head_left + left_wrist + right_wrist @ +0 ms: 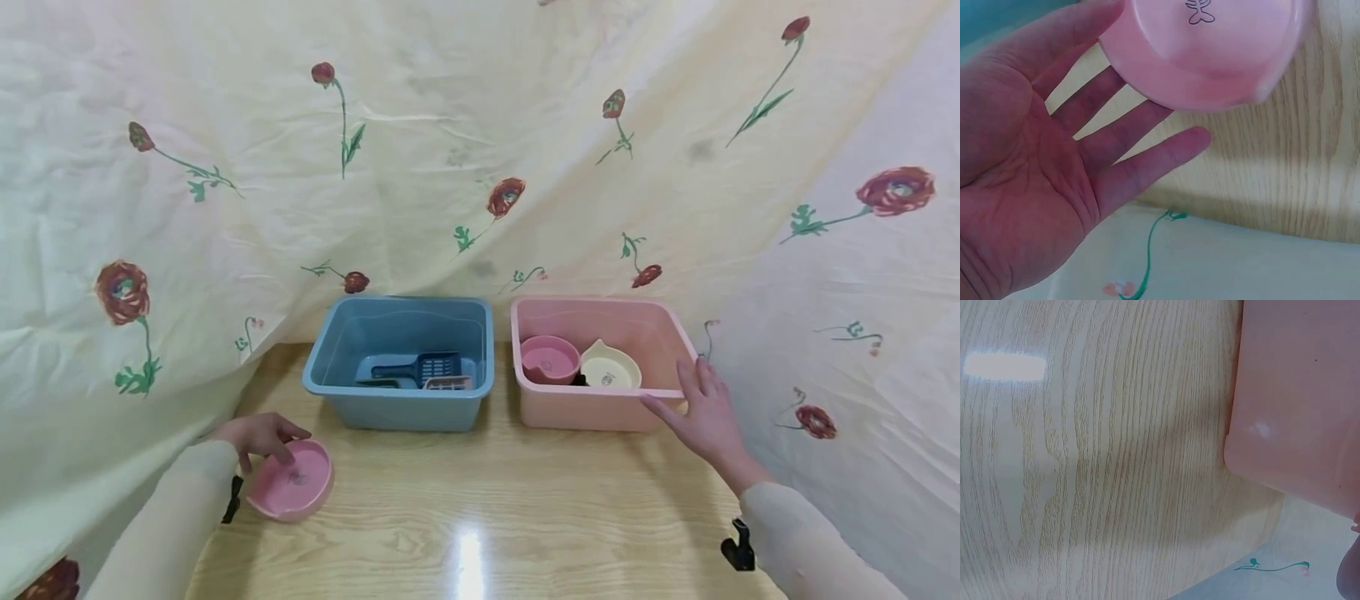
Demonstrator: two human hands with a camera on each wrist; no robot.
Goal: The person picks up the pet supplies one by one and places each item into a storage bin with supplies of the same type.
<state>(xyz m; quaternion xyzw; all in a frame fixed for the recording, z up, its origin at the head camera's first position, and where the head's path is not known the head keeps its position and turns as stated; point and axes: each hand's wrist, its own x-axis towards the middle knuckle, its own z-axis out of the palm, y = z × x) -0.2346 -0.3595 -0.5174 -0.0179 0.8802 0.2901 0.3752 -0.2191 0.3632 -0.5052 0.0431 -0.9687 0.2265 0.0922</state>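
Note:
At the table's left side, my left hand (262,437) holds a pink pet bowl (300,483) with a small pointed lip by its rim. In the left wrist view, the thumb lies at the bowl's (1235,62) near edge and other fingertips go behind it; a dark line drawing marks its inside. My right hand (708,417) is spread, fingers extended, at the front right corner of a pink bin (585,412). Inside that bin are another pink bowl (551,354) and a cream bowl (611,367) with a pointed lip. Only a dark fingertip edge shows in the right wrist view.
Left of the pink bin stands a blue bin (405,412) with a dark blue slotted litter scoop (438,367), a pale pink slotted one (447,383) and a dark green edge. Flower-printed cloth (420,208) hangs behind and along both sides of the wooden table (405,517).

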